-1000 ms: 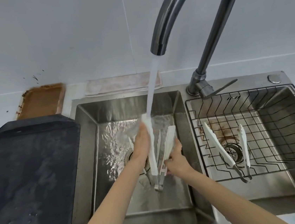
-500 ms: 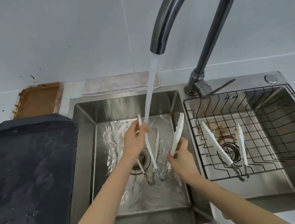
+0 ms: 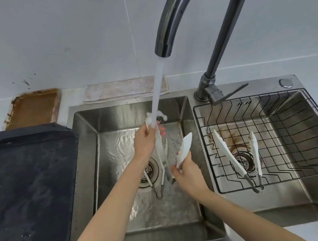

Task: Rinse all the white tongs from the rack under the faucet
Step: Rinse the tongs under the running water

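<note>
Water runs from the faucet (image 3: 191,13) into the left sink basin (image 3: 92,167). Directly beneath its spout, the left hand (image 3: 143,142) is closed around one arm of the white tongs (image 3: 160,151), its tip in the stream. The right hand (image 3: 188,173), below and right of the spout, grips the other arm. Right of the faucet, a second pair of tongs (image 3: 236,161) lies in the wire rack (image 3: 295,144).

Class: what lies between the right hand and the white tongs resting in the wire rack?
In the head view, between the right hand and the white tongs lie the steel sink divider and the wire rack wall.
</note>
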Action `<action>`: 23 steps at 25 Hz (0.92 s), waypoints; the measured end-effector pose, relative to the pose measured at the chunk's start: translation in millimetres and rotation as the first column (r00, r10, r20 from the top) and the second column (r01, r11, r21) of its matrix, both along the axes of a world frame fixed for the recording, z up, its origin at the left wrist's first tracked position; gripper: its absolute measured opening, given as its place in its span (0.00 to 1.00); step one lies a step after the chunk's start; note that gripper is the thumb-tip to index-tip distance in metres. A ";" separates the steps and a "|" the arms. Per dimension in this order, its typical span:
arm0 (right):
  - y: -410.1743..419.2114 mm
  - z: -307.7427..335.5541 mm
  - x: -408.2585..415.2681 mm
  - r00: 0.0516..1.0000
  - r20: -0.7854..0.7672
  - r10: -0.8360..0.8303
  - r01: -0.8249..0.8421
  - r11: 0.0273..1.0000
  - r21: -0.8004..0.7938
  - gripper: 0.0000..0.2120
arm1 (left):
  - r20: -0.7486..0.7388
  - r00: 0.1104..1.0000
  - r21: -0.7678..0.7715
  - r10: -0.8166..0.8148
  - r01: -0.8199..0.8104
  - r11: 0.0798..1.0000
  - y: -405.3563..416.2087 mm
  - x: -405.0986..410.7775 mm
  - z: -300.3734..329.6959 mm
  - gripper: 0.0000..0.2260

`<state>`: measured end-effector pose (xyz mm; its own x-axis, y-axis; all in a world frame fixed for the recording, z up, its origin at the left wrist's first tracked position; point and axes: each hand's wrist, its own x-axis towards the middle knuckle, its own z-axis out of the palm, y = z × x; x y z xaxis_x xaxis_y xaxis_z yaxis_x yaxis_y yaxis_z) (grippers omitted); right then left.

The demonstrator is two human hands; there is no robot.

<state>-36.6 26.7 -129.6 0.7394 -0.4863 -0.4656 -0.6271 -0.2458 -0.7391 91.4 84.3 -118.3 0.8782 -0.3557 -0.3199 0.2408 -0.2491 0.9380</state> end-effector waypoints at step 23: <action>8.9 19.9 85.0 0.978 0.112 -0.175 0.099 0.868 0.486 0.18 | 0.145 0.959 0.015 0.244 -0.248 0.969 74.1 12.5 18.9 0.16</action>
<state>48.4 35.6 -109.6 0.7600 -0.3352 -0.5568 -0.5030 0.2392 -0.8305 103.9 158.5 -99.4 0.9741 -0.1144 -0.1949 0.1649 -0.2301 0.9591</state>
